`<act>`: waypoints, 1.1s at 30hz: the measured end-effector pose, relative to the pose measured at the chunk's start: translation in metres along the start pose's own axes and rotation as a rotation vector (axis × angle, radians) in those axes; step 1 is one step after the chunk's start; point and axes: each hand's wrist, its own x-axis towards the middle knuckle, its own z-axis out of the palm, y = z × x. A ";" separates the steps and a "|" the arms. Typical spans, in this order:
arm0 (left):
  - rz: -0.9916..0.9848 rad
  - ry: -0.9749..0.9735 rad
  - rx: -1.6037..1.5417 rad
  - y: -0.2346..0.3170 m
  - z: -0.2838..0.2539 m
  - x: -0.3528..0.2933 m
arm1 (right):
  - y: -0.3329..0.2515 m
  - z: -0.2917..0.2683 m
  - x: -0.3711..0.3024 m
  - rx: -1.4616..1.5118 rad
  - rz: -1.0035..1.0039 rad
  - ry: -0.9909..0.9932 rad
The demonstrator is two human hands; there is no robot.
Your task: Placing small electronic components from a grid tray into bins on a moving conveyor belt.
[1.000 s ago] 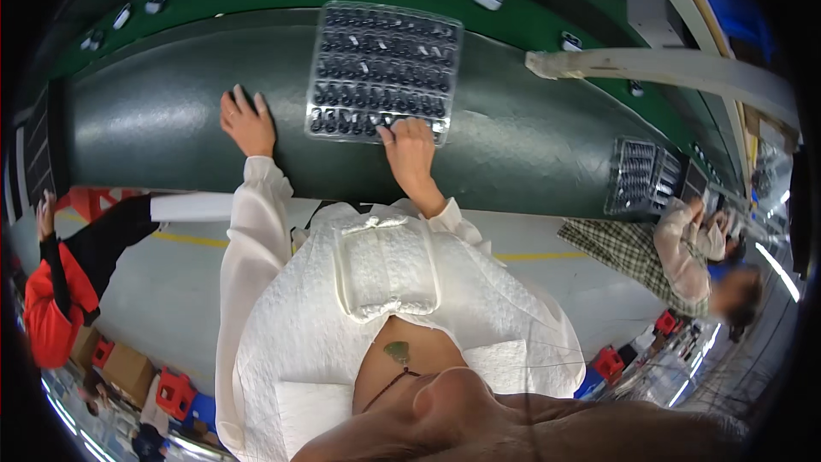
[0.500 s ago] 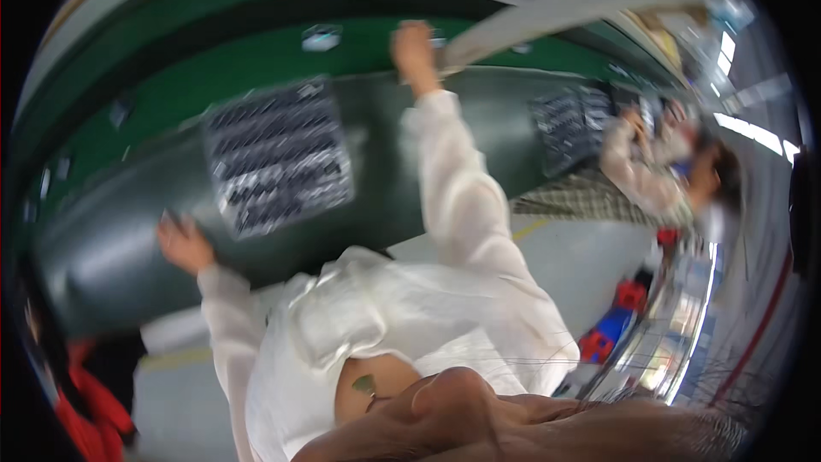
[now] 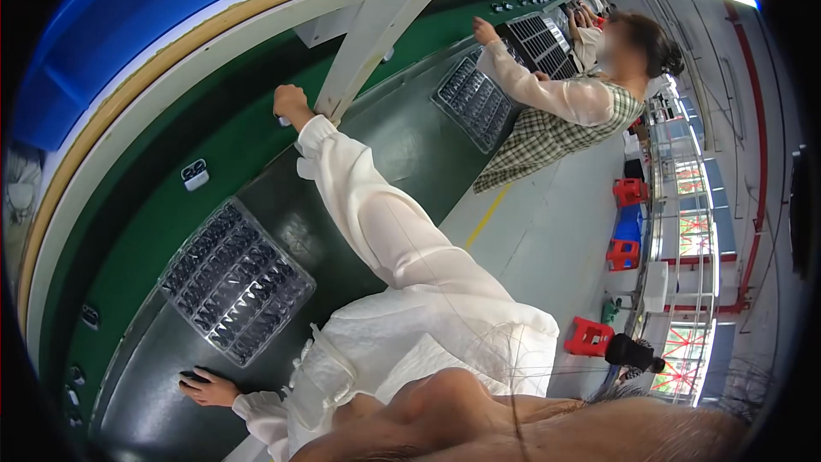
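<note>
My left hand [image 3: 208, 387] rests at the near left of the dark work surface [image 3: 141, 415], its fingers closed on a small dark piece. Reaching far out, my right hand [image 3: 292, 104] is over the green belt [image 3: 248, 133] beside a grey post [image 3: 376, 34]. Its fingers are curled, and what they hold is hidden. A small white case [image 3: 283, 121] shows just under that hand. Between my arms lies a clear plastic tray [image 3: 237, 282] with rows of small black parts. Left of the right hand, a white case with raised lid [image 3: 195, 174] sits on the belt.
More small cases [image 3: 90, 316] lie along the belt at left. Past the post, a co-worker [image 3: 556, 111] in a checked garment stands by another filled tray [image 3: 476, 98] and a black rack [image 3: 540, 44]. A blue bin [image 3: 128, 43] is above the belt; red stools [image 3: 590, 338] stand behind.
The whole view has swung, so the co-worker and far line show more fully. My right hand stays by the post over the belt. The left stays near the tray with the dark piece.
</note>
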 end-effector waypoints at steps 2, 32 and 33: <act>0.019 0.043 -0.025 -0.003 0.000 0.000 | -0.002 0.002 -0.003 0.011 -0.073 -0.078; -0.029 0.092 -0.092 0.005 0.012 0.000 | 0.001 0.009 -0.233 0.987 -0.492 -0.222; -0.012 0.102 -0.122 0.018 0.016 0.005 | 0.015 0.007 -0.259 1.004 -0.398 -0.322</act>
